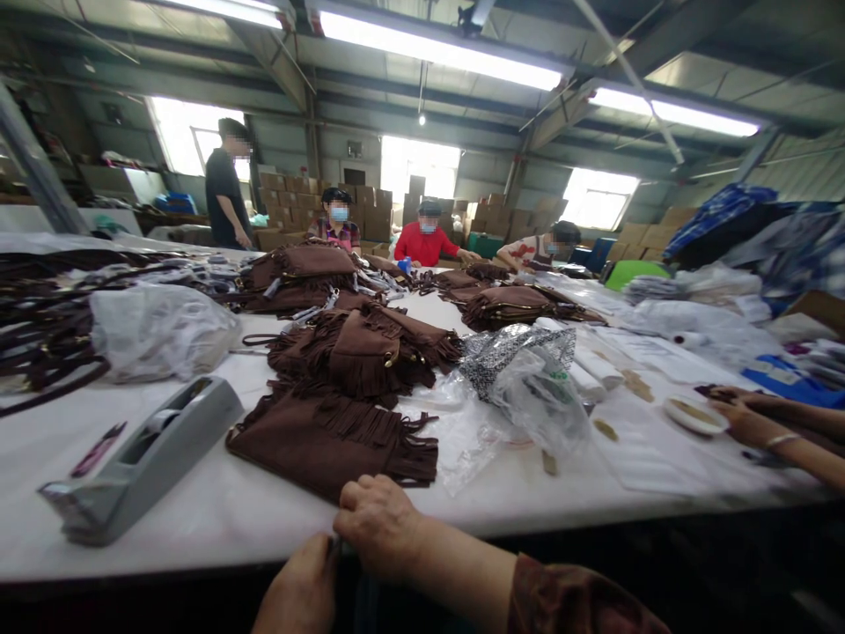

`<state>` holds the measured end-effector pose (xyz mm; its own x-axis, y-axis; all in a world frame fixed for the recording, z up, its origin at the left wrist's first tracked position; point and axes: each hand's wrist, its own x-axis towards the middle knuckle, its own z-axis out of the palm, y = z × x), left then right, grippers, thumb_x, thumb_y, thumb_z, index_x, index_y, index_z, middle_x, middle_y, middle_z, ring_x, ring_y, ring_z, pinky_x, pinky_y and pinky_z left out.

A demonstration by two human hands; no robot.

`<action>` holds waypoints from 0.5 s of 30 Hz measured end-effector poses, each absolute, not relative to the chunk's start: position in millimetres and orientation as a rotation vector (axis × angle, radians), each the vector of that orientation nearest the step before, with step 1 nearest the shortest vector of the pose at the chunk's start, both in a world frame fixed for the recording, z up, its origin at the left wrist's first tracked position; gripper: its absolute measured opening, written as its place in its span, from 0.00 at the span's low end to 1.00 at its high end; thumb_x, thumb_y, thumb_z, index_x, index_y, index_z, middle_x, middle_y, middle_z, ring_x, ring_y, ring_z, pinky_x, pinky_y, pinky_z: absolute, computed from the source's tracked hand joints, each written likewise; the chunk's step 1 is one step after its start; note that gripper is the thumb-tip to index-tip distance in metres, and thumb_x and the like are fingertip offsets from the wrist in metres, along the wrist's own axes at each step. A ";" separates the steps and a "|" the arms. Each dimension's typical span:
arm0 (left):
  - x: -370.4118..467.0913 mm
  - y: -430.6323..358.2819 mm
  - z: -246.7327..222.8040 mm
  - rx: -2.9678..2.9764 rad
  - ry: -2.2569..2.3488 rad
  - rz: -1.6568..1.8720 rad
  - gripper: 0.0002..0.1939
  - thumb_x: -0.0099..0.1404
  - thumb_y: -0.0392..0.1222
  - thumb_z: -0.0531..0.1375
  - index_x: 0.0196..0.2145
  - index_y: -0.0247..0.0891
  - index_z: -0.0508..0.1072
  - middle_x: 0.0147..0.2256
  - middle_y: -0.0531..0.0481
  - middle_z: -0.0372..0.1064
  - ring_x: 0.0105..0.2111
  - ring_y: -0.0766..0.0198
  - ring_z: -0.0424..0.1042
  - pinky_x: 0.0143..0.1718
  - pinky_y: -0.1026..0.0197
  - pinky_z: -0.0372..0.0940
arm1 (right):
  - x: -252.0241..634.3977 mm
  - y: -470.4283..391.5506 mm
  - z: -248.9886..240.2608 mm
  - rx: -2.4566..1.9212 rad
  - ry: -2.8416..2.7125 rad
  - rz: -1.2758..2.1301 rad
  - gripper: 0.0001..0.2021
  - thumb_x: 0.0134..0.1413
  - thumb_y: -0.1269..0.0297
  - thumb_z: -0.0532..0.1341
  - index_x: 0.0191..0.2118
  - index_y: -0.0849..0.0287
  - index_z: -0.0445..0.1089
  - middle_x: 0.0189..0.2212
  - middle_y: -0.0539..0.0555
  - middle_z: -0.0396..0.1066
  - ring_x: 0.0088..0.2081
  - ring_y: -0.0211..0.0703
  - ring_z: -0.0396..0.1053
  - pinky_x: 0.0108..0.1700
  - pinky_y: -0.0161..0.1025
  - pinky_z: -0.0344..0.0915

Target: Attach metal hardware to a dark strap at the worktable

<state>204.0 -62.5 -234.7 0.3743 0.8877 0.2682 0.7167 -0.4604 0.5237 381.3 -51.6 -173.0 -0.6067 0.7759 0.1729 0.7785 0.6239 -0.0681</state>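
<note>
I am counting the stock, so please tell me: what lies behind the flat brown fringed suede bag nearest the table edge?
Behind the flat brown fringed suede bag lies a heap of similar brown fringed bags. How many are underneath is hidden.

A brown fringed bag lies flat on the white worktop, near its front edge. Its fringe points right. More such bags are piled just behind it.

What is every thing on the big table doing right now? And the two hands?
left hand: curled at the table edge, grip hidden
right hand: fingers bent over the table edge
nearest fringed bag: lying flat
tape dispenser: resting on its base, roll inside
clear plastic bags: crumpled, loosely heaped
small white dish: upright under a co-worker's hand
</note>
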 end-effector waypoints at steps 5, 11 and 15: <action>206.8 -60.0 -228.4 2.045 1.387 0.572 0.17 0.68 0.40 0.45 0.29 0.41 0.71 0.29 0.43 0.75 0.29 0.57 0.75 0.34 0.57 0.69 | 384.3 -55.8 -176.6 -1.297 -2.600 -0.028 0.09 0.48 0.60 0.66 0.35 0.57 0.71 0.39 0.53 0.69 0.39 0.46 0.64 0.36 0.42 0.62; 200.7 -62.6 -236.7 2.035 1.281 0.694 0.15 0.69 0.43 0.47 0.39 0.42 0.74 0.34 0.45 0.77 0.35 0.57 0.77 0.39 0.59 0.71 | 384.0 -51.1 -182.0 -1.299 -2.561 0.023 0.09 0.46 0.60 0.66 0.36 0.55 0.72 0.41 0.50 0.70 0.38 0.45 0.64 0.36 0.41 0.62; 202.4 -65.4 -222.3 2.139 1.358 0.582 0.15 0.70 0.45 0.49 0.39 0.45 0.75 0.35 0.48 0.78 0.35 0.58 0.77 0.38 0.60 0.72 | 384.1 -49.8 -185.1 -1.299 -2.553 0.034 0.09 0.47 0.58 0.65 0.34 0.56 0.72 0.40 0.51 0.71 0.38 0.45 0.64 0.36 0.41 0.63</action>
